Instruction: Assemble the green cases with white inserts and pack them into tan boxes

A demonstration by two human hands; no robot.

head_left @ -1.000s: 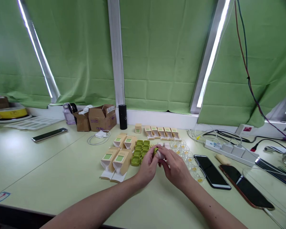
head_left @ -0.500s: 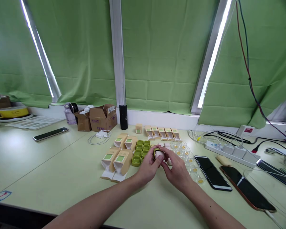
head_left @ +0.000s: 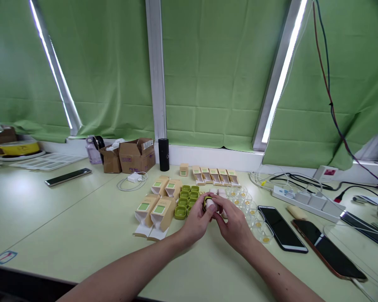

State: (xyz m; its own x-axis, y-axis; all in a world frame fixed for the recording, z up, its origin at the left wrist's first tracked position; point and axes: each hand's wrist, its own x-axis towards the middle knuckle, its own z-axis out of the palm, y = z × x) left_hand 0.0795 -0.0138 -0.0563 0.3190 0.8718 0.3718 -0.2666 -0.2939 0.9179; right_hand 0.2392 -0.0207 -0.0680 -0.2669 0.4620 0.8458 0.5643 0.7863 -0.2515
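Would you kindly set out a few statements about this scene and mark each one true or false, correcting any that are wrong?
1. The left hand and right hand hold a small green-and-white piece between them. True.
2. The black cylinder lies on its side. False: it stands upright beside a cardboard box.
3. The front brown cartons, with white flaps folded out, are left of the green containers. True.
4. The clear cups are left of those green containers. False: they are to the right.
5. The power strip has plugs in it. True.
6. The yellow cup is at the far right. False: it is at the far left.
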